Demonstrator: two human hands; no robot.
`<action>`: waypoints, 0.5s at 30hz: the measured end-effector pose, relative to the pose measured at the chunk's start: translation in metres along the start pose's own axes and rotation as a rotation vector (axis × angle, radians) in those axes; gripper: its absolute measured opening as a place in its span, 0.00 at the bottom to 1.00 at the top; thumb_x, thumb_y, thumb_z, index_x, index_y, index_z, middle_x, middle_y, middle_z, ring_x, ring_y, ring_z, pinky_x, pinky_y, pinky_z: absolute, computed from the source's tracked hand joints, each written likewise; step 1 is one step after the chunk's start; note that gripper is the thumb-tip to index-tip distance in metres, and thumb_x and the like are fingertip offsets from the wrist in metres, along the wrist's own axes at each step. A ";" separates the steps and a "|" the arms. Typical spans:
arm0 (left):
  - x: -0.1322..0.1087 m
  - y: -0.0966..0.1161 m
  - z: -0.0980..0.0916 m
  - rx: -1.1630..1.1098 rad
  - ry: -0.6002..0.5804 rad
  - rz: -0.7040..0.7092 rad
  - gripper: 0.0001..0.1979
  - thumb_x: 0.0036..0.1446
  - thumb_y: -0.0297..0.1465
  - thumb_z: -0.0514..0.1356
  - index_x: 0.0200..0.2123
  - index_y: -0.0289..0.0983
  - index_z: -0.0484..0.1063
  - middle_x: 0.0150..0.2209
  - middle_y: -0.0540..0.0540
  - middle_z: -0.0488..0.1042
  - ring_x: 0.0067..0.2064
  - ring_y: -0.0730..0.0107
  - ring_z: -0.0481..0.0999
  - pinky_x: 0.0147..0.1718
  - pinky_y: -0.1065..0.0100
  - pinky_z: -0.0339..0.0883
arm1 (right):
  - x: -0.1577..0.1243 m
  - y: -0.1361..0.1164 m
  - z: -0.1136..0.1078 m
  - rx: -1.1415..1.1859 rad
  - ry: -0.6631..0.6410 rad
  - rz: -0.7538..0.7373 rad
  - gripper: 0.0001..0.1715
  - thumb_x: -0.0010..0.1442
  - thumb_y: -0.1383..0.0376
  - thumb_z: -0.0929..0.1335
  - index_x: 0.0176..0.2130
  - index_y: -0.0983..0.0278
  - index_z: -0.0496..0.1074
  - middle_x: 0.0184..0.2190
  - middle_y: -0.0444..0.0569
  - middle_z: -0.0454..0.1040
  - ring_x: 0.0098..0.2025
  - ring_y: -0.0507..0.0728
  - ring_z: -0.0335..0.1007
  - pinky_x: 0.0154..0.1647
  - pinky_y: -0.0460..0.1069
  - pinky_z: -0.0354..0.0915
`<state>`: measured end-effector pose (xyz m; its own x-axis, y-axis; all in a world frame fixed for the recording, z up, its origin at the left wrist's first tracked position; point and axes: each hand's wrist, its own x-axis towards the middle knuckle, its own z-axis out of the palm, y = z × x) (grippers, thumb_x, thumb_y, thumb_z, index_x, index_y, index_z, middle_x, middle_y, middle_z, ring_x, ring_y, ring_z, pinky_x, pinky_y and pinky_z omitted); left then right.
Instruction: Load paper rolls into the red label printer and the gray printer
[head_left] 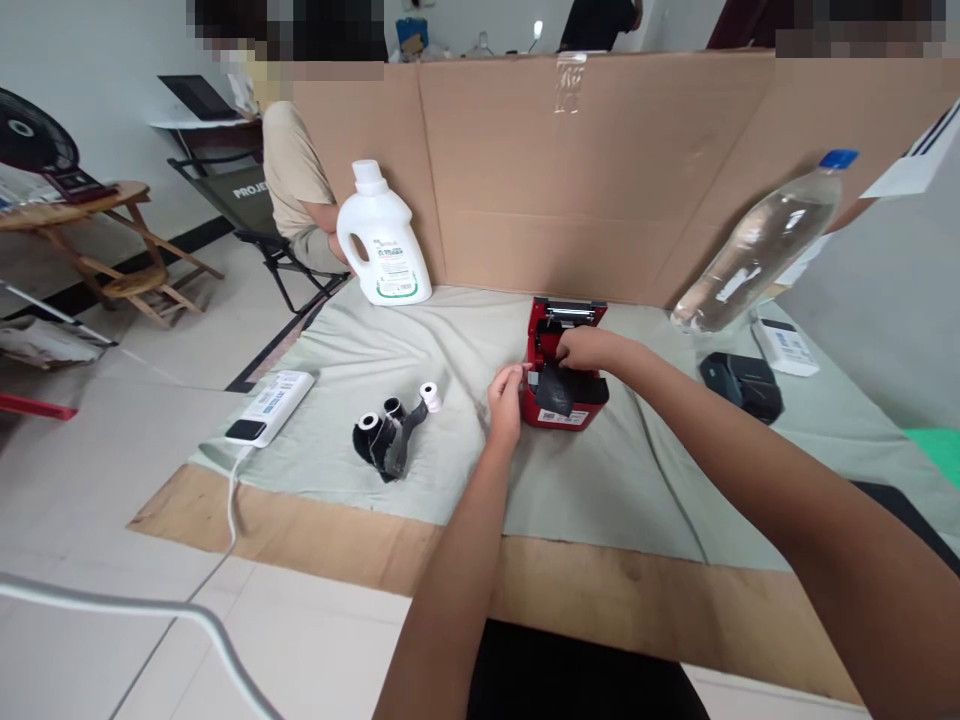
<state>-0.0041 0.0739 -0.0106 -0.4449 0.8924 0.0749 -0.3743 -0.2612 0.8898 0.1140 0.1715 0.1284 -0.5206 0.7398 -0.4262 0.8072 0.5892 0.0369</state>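
Red machine (592, 413) standing open on pale cloth (465, 340), its white label (564, 418) illegible to me | left hand (506, 400) touching its left edge, grip I can't tell | right hand (589, 348) closed on black film (555, 388), fingertips hidden | chair (225, 198) reads "PROJE", remainder blocked by a person's leg (295, 165)

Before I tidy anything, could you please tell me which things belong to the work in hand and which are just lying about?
Apparently in use:
red box, left hand at its side
black material, at the right hand
perhaps the rolls

Seemingly idle:
white jug
clear bottle
black device
white corded device
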 end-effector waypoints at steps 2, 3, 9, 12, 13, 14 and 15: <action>0.000 0.001 0.000 -0.001 -0.002 0.010 0.13 0.59 0.41 0.61 0.37 0.39 0.81 0.43 0.45 0.80 0.47 0.63 0.76 0.49 0.65 0.68 | 0.005 -0.003 -0.005 -0.034 -0.083 0.005 0.15 0.59 0.63 0.70 0.44 0.65 0.83 0.39 0.55 0.83 0.38 0.61 0.78 0.37 0.49 0.66; 0.001 0.002 0.001 -0.001 -0.005 0.014 0.13 0.60 0.40 0.61 0.37 0.39 0.81 0.43 0.45 0.79 0.47 0.64 0.76 0.50 0.65 0.68 | 0.007 -0.004 -0.005 -0.048 -0.097 0.016 0.16 0.59 0.62 0.71 0.45 0.65 0.83 0.40 0.55 0.83 0.39 0.62 0.78 0.36 0.49 0.66; 0.001 0.005 0.002 -0.003 -0.010 0.014 0.14 0.61 0.40 0.60 0.36 0.38 0.81 0.43 0.44 0.79 0.48 0.63 0.76 0.51 0.64 0.68 | 0.006 -0.004 0.007 -0.123 0.021 0.053 0.23 0.56 0.64 0.72 0.52 0.59 0.80 0.48 0.55 0.81 0.50 0.66 0.77 0.41 0.51 0.67; 0.001 0.005 0.002 -0.011 -0.014 0.009 0.14 0.60 0.41 0.61 0.36 0.38 0.81 0.44 0.43 0.79 0.48 0.62 0.75 0.50 0.65 0.68 | 0.004 -0.007 0.012 -0.131 0.054 0.062 0.22 0.56 0.65 0.71 0.51 0.59 0.81 0.48 0.56 0.81 0.50 0.67 0.77 0.41 0.51 0.67; 0.001 0.005 0.002 -0.018 -0.019 0.005 0.15 0.60 0.42 0.61 0.36 0.38 0.81 0.44 0.43 0.79 0.48 0.62 0.75 0.50 0.65 0.68 | 0.003 -0.007 0.013 -0.119 0.063 0.062 0.21 0.55 0.65 0.71 0.49 0.60 0.81 0.48 0.56 0.81 0.50 0.67 0.77 0.41 0.51 0.67; 0.001 0.005 0.002 -0.027 -0.024 0.000 0.15 0.60 0.43 0.61 0.37 0.38 0.81 0.43 0.43 0.79 0.48 0.62 0.76 0.49 0.65 0.68 | 0.002 -0.007 0.014 -0.104 0.082 0.059 0.20 0.55 0.66 0.71 0.48 0.60 0.81 0.48 0.56 0.81 0.49 0.66 0.77 0.40 0.51 0.67; 0.001 0.005 0.001 -0.038 -0.028 -0.005 0.15 0.60 0.43 0.61 0.37 0.38 0.81 0.43 0.43 0.79 0.48 0.62 0.76 0.49 0.65 0.69 | 0.000 -0.007 0.014 -0.089 0.115 0.052 0.19 0.55 0.66 0.71 0.47 0.61 0.81 0.47 0.57 0.81 0.49 0.66 0.77 0.40 0.51 0.67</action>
<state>-0.0053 0.0739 -0.0054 -0.4204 0.9036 0.0830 -0.4075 -0.2697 0.8725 0.1128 0.1627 0.1154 -0.5112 0.7994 -0.3156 0.8085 0.5719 0.1389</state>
